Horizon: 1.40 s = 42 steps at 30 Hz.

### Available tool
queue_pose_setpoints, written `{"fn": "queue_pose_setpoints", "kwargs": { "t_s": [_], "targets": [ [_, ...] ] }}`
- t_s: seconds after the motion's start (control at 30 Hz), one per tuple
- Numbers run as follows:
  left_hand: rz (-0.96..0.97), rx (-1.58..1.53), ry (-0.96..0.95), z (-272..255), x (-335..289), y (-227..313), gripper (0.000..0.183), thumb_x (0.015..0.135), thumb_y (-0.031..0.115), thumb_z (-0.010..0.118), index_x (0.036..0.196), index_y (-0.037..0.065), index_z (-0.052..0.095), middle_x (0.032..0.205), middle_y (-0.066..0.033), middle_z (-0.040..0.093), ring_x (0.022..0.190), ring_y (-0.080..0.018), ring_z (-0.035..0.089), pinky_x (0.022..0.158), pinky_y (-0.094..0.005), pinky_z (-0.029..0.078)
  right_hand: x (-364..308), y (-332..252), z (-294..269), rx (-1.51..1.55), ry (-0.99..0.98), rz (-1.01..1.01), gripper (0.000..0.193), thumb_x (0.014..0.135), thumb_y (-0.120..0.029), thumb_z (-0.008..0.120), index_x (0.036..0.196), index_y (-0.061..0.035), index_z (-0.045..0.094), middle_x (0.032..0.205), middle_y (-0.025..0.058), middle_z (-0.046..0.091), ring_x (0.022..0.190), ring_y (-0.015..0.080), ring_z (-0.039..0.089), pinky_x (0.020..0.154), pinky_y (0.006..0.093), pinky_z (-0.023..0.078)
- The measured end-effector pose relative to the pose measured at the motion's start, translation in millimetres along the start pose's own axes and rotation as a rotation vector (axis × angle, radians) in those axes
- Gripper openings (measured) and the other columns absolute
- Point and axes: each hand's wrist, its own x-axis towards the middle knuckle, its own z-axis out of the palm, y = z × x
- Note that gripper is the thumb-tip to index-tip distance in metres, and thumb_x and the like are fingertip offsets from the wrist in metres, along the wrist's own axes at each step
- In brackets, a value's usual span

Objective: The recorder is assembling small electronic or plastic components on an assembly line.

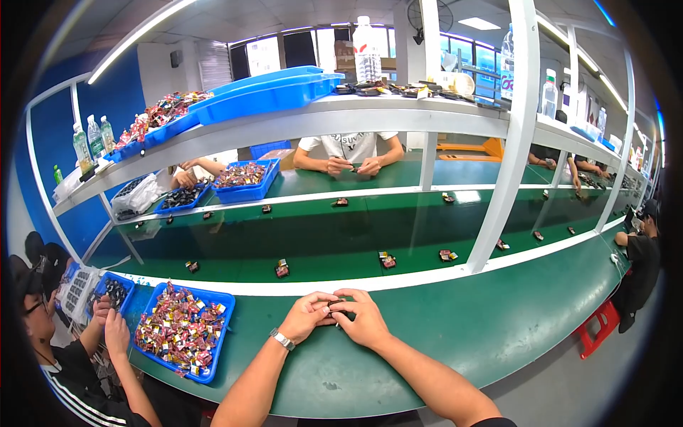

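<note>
My left hand (pixel 311 315) and my right hand (pixel 361 319) meet over the green table (pixel 427 349), near the white rail. Pinched between the fingertips of both is a small black part (pixel 332 304), mostly covered, so its exact kind does not show. To the left of my hands sits a blue tray (pixel 229 302) heaped with small maroon pieces (pixel 178 327) that carry white and yellow bits. Beyond the rail, small black parts with maroon pieces (pixel 282 268) lie spaced along a dark green belt (pixel 334 242).
A white post (pixel 498 171) rises right of my hands, carrying an overhead shelf (pixel 427 114) with blue trays (pixel 263 99) and bottles. At left, a co-worker's hands (pixel 110 320) are beside a tray of black parts (pixel 115 290). Another person (pixel 348 153) works across the belt. A red stool (pixel 597 329) stands right.
</note>
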Motion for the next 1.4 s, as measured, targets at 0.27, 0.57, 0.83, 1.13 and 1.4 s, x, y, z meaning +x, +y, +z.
{"fn": "queue_pose_setpoints", "kwargs": {
  "t_s": [0.27, 0.57, 0.83, 1.13, 1.4],
  "targets": [
    [0.028, -0.105, -0.030, -1.4, -0.6, 0.1, 0.026, 0.093, 0.010, 0.062, 0.118, 0.005, 0.055, 0.123, -0.0111, 0.061, 0.110, -0.0213, 0.062, 0.095, -0.0379, 0.053, 1.8, -7.0, -0.6, -0.041, 0.082, -0.102, 0.017, 0.076, -0.006, 0.070, 0.093, -0.0090, 0.072, 0.114, 0.0071, 0.062, 0.110, 0.0271, 0.056, 0.088, 0.0367, 0.051],
    [0.036, -0.107, -0.016, -0.4, 1.2, -1.8, 0.027, 0.093, 0.010, 0.063, 0.118, 0.004, 0.055, 0.124, -0.0124, 0.061, 0.110, -0.0215, 0.062, 0.094, -0.0388, 0.054, -0.2, 1.3, 6.6, 0.019, 0.115, -0.046, 0.016, 0.076, -0.006, 0.070, 0.092, -0.0088, 0.073, 0.119, 0.0070, 0.063, 0.112, 0.0280, 0.055, 0.093, 0.0380, 0.048],
    [0.073, -0.021, 0.098, 10.2, 2.1, -0.2, 0.028, 0.095, 0.007, 0.057, 0.121, -0.002, 0.052, 0.116, -0.0121, 0.064, 0.107, -0.0204, 0.064, 0.093, -0.0356, 0.055, 5.5, 5.7, 8.3, 0.081, 0.058, -0.041, 0.020, 0.077, -0.005, 0.068, 0.097, -0.0092, 0.072, 0.131, 0.0089, 0.058, 0.121, 0.0311, 0.051, 0.100, 0.0412, 0.044],
    [0.030, 0.004, 0.104, 8.4, 0.6, 0.3, 0.027, 0.097, 0.005, 0.052, 0.124, 0.001, 0.051, 0.115, -0.0117, 0.063, 0.106, -0.0198, 0.063, 0.093, -0.0358, 0.055, 4.9, -1.8, 4.0, 0.005, 0.054, -0.031, 0.021, 0.079, -0.007, 0.070, 0.099, -0.0086, 0.070, 0.120, 0.0094, 0.060, 0.112, 0.0284, 0.056, 0.093, 0.0374, 0.048],
    [-0.008, 0.000, 0.084, 11.4, 4.3, 2.7, 0.029, 0.098, 0.007, 0.050, 0.126, 0.000, 0.049, 0.121, -0.0120, 0.059, 0.109, -0.0194, 0.061, 0.093, -0.0361, 0.054, 11.0, -1.4, -0.5, -0.156, 0.172, -0.185, 0.013, 0.075, -0.004, 0.071, 0.087, -0.0070, 0.068, 0.091, 0.0043, 0.060, 0.086, 0.0229, 0.060, 0.071, 0.0340, 0.053]
  ]
}}
